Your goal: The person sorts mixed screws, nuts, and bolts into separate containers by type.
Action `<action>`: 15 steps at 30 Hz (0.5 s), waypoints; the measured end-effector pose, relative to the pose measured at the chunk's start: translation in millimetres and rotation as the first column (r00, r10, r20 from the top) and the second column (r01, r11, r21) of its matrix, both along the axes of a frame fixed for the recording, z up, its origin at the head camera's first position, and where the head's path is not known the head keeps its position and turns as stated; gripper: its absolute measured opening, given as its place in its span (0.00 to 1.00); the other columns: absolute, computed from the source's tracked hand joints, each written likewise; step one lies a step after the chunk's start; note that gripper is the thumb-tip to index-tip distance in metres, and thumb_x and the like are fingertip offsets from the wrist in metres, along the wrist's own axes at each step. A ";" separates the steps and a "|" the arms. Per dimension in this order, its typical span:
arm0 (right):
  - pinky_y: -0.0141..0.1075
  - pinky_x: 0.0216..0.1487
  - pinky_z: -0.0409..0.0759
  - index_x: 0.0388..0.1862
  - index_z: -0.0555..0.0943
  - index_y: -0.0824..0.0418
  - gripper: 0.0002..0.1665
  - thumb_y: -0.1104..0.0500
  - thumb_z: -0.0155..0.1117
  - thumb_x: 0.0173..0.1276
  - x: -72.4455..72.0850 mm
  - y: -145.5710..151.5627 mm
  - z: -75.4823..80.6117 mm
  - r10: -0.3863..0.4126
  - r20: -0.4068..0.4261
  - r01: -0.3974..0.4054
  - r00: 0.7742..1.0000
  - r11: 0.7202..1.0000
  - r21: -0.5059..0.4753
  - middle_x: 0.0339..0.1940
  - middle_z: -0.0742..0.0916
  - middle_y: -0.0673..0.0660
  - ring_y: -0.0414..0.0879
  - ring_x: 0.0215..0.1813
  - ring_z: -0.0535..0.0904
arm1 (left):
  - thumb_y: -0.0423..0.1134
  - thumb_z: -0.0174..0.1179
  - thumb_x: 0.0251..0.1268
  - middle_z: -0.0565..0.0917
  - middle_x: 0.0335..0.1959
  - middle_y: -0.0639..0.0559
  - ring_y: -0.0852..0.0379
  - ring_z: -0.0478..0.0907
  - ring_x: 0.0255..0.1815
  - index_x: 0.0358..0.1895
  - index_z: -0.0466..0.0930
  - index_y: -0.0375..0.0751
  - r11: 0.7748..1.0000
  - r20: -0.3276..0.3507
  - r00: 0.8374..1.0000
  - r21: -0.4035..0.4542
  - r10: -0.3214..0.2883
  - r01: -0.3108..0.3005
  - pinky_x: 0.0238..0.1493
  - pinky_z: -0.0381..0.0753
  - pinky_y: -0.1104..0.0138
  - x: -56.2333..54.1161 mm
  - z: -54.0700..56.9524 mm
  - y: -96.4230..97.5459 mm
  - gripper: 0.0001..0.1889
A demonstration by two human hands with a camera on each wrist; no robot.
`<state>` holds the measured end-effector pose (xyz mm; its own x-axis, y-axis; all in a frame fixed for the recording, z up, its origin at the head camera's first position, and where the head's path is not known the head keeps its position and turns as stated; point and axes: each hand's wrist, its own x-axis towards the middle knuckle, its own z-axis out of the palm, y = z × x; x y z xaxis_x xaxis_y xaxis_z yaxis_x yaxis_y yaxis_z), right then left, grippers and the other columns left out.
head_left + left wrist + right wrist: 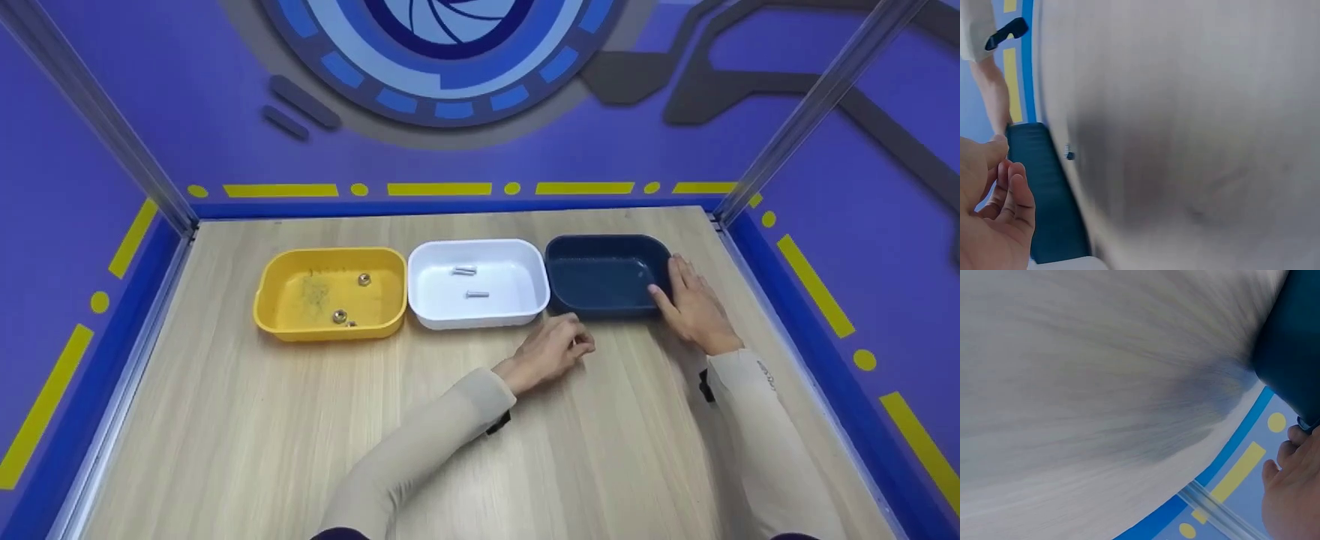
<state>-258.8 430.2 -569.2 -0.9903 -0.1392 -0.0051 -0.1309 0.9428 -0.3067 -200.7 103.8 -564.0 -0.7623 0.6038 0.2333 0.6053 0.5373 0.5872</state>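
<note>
My right hand (694,306) rests against the right end of a dark blue tray (604,309), fingers stretched along its side and thumb at the rim. Just in front of that tray, my left hand (549,351) hovers low over the table with its fingers loosely bent; nothing shows between them. In the left wrist view, a small threaded bolt (1067,151) with a dark end lies on the table beside the dark tray; my left hand hides that spot in the head view. The dark tray looks bare inside.
A white tray (480,322) with several silver bolts (477,295) stands in the middle, touching the dark one. At its left is a yellow tray (330,334) holding metal nuts (340,316). Blue-purple panels (420,161) wall the wooden table (300,420).
</note>
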 end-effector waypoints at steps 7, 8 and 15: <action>0.68 0.87 0.43 0.89 0.41 0.69 0.53 0.32 0.38 0.87 2.2 0.1 -0.4 0.011 -0.009 -0.011 1.000 1.000 -0.002 0.90 0.48 0.72 0.72 0.88 0.44 | 0.45 0.66 0.78 0.87 0.42 0.56 0.63 0.83 0.43 0.46 0.93 0.48 1.000 -0.004 1.000 -0.003 0.012 -0.012 0.42 0.79 0.77 -4.6 13.9 8.2 0.09; 0.68 0.87 0.43 0.89 0.40 0.69 0.53 0.32 0.38 0.87 2.7 0.2 -0.3 0.010 -0.008 -0.010 1.000 1.000 -0.002 0.90 0.48 0.72 0.72 0.89 0.43 | 0.45 0.66 0.78 0.87 0.42 0.56 0.63 0.82 0.43 0.47 0.93 0.48 1.000 0.000 1.000 -0.005 0.010 -0.010 0.42 0.79 0.77 -5.7 15.6 9.3 0.09; 0.67 0.87 0.45 0.88 0.42 0.71 0.50 0.35 0.35 0.88 3.2 -0.4 0.1 0.016 -0.039 -0.016 0.999 1.000 -0.009 0.89 0.50 0.72 0.73 0.88 0.45 | 0.45 0.65 0.79 0.86 0.42 0.56 0.64 0.81 0.43 0.48 0.93 0.47 1.000 0.016 1.000 0.012 0.024 -0.024 0.44 0.80 0.78 -18.3 28.5 16.2 0.10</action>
